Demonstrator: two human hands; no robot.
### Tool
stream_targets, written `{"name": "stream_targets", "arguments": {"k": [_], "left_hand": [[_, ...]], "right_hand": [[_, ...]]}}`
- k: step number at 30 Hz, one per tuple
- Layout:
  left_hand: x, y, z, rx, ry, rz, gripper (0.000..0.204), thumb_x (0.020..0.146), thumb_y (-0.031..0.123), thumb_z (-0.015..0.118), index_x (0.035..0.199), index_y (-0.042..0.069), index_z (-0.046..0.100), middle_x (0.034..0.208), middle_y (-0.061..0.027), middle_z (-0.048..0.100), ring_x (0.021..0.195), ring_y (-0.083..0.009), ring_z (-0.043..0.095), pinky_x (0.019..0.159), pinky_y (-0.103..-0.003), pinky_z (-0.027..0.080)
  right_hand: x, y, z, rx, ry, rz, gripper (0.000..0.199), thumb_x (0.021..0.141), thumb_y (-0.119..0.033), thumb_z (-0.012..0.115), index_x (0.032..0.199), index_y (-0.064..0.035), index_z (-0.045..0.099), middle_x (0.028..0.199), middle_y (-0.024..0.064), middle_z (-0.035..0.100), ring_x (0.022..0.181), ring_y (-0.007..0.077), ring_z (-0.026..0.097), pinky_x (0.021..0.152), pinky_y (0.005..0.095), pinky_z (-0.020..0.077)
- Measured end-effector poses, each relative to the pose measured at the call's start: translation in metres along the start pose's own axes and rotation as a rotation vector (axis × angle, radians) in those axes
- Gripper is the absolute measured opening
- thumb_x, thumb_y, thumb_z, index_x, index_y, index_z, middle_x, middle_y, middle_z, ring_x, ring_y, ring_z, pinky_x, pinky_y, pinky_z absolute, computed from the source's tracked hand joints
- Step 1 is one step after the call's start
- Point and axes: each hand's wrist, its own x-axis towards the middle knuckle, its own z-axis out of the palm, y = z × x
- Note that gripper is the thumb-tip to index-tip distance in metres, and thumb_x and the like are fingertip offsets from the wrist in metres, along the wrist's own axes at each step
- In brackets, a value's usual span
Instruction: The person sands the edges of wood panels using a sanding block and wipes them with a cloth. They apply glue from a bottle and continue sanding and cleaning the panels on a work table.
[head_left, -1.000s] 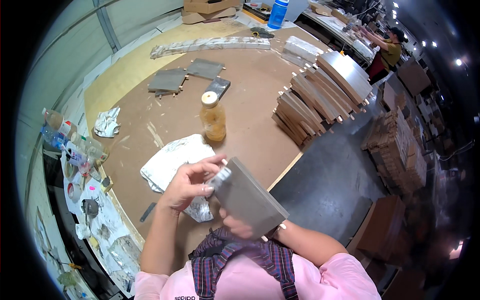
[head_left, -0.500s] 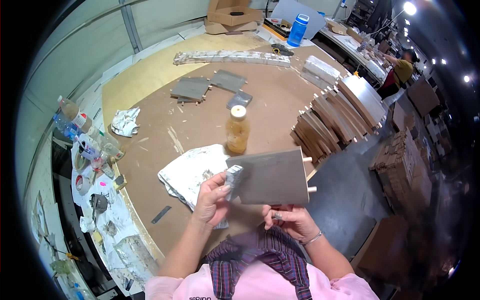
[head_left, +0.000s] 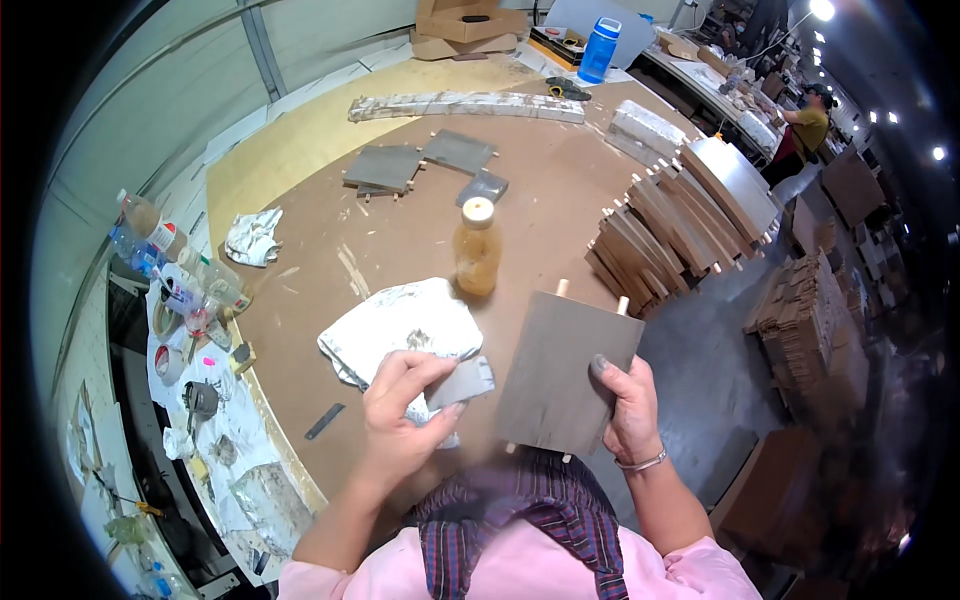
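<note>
Both forearms rise from the lower edge of the frame toward its centre. The right hand point(head_left: 628, 410) grips the right edge of a grey-brown wooden panel point(head_left: 565, 372), thumb laid on its face and fingers curled behind; the panel sits just below centre, tilted, with short dowel pegs at its upper and lower edges. The left hand point(head_left: 405, 420), left of it, has its fingers closed around a small grey sanding block point(head_left: 462, 380) whose end lies close by the panel's left edge; whether they touch cannot be told. Under that hand a crumpled white cloth point(head_left: 395, 325) lies on the brown table point(head_left: 540, 215). Above the panel stands an amber bottle point(head_left: 477, 250) with a pale cap. At upper centre, cardboard boxes point(head_left: 470, 25) are stacked, with a blue bottle point(head_left: 600, 48) to their right. Right of centre, a row of like panels point(head_left: 680, 215) leans together. At left, plastic bottles point(head_left: 150, 235) with coloured labels cluster.
</note>
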Motion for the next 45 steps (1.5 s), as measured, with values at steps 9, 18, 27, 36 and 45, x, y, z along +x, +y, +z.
{"name": "stream_targets", "arguments": {"k": [9, 18, 27, 36, 45], "left_hand": [[0.016, 0.009, 0.001, 0.313, -0.073, 0.349, 0.049, 0.060, 0.000, 0.073, 0.108, 0.006, 0.070, 0.094, -0.0087, 0.060, 0.083, -0.0255, 0.056, 0.073, -0.036, 0.047], [0.023, 0.001, 0.004, 0.392, -0.063, 0.358, 0.047, 0.060, 0.002, 0.074, 0.107, 0.006, 0.070, 0.093, -0.0087, 0.060, 0.082, -0.0257, 0.055, 0.072, -0.036, 0.046], [0.020, 0.001, 0.003, 0.416, -0.020, 0.315, 0.044, 0.059, 0.004, 0.075, 0.103, 0.005, 0.071, 0.086, -0.0075, 0.059, 0.078, -0.0250, 0.054, 0.068, -0.036, 0.044], [0.015, 0.001, 0.006, 0.445, -0.012, 0.289, 0.045, 0.058, 0.005, 0.076, 0.103, 0.004, 0.071, 0.082, -0.0067, 0.058, 0.075, -0.0243, 0.053, 0.067, -0.036, 0.043], [0.012, -0.001, 0.003, 0.452, 0.007, 0.312, 0.046, 0.058, 0.005, 0.076, 0.104, 0.004, 0.070, 0.082, -0.0074, 0.058, 0.075, -0.0250, 0.053, 0.067, -0.035, 0.043]], "right_hand": [[0.004, -0.016, 0.007, -0.074, -0.072, 0.158, 0.030, 0.091, -0.009, 0.062, 0.117, 0.0057, 0.058, 0.109, 0.0109, 0.066, 0.094, 0.0164, 0.065, 0.084, 0.0304, 0.0531], [0.005, -0.014, 0.014, -0.112, -0.082, 0.207, 0.030, 0.090, -0.010, 0.063, 0.115, 0.0059, 0.060, 0.105, 0.0117, 0.068, 0.090, 0.0168, 0.066, 0.083, 0.0300, 0.0535], [0.006, -0.011, 0.019, -0.145, -0.085, 0.187, 0.031, 0.088, -0.008, 0.064, 0.116, 0.0054, 0.059, 0.106, 0.0108, 0.067, 0.092, 0.0163, 0.065, 0.084, 0.0301, 0.0527], [0.008, -0.008, 0.019, -0.172, -0.093, 0.172, 0.029, 0.091, -0.006, 0.061, 0.117, 0.0061, 0.059, 0.106, 0.0098, 0.067, 0.092, 0.0148, 0.064, 0.083, 0.0294, 0.0530], [0.005, -0.006, 0.020, -0.183, -0.094, 0.203, 0.028, 0.091, -0.004, 0.060, 0.116, 0.0064, 0.059, 0.106, 0.0103, 0.066, 0.091, 0.0146, 0.064, 0.083, 0.0290, 0.0530]]}}
